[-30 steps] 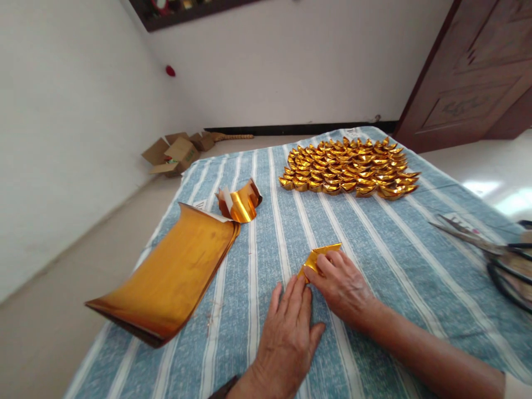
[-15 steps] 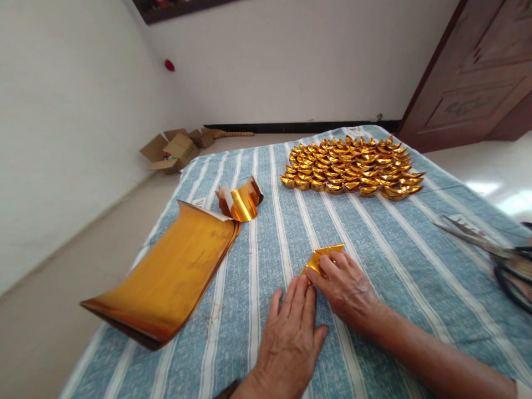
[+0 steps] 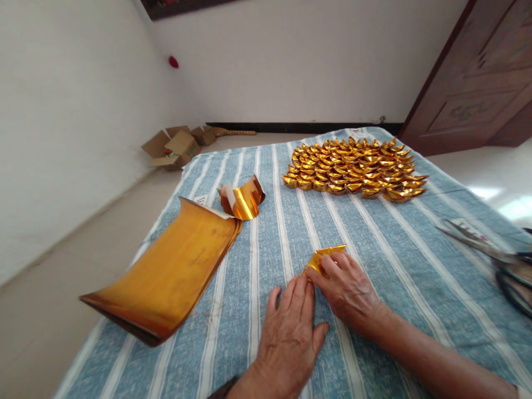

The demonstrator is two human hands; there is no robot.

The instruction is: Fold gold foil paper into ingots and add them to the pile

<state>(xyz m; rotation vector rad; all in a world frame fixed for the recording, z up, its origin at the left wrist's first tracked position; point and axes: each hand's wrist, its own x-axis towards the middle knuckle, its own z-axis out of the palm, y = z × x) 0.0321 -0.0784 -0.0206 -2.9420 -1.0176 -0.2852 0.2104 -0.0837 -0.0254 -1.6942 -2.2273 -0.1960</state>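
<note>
A small folded piece of gold foil paper (image 3: 328,254) lies on the striped cloth, partly hidden under my fingers. My right hand (image 3: 347,282) is curled over it, thumb and fingers pinching its near side. Flat on the cloth, my left hand (image 3: 291,327) has its fingers stretched out, and their tips press at the paper's lower left end. To the left rests a stack of gold foil sheets (image 3: 166,269) with curling edges. Beyond the stack stand a few curled gold strips (image 3: 245,200). Many folded gold paper ingots (image 3: 353,169) sit in close rows at the far side.
Scissors (image 3: 484,246) with black handles lie at the right. A blue and white striped cloth (image 3: 233,354) covers the table. Cardboard boxes (image 3: 183,147) stand on the floor past the far left corner, and a wooden door (image 3: 469,94) is at the right.
The view has shifted slightly. Both hands stay at the folded gold paper in nearly the same pose.
</note>
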